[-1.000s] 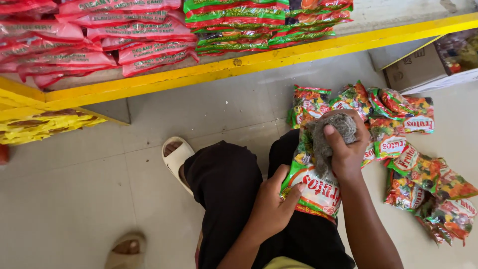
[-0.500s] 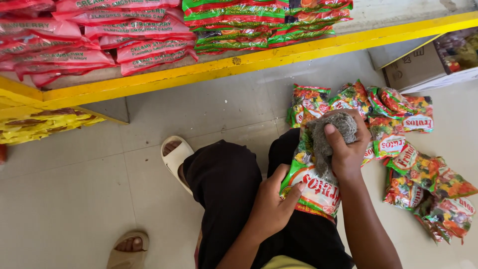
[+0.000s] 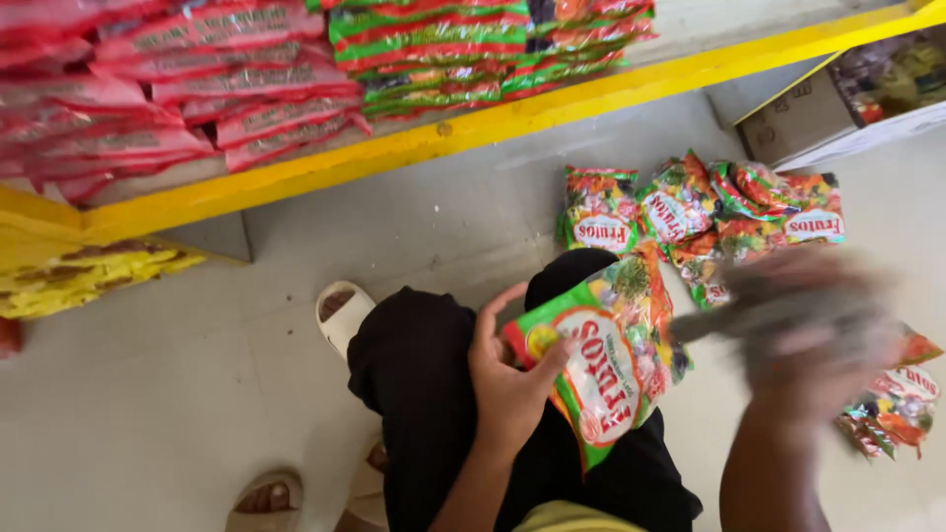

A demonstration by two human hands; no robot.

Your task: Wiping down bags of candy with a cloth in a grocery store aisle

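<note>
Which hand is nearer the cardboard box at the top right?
Right. The right hand, blurred and holding a grey cloth, is below the cardboard box. The left hand grips a candy bag farther left.

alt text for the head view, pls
Left hand holds a colourful candy bag over the lap; the right hand, motion-blurred, grips a grey cloth. More candy bags lie on the floor below a yellow shelf of red packets.

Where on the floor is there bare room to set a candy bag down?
Bare floor lies left of the knees, between the sandal and the yellow shelf edge. Right of the held bag, loose candy bags crowd the floor.
</note>
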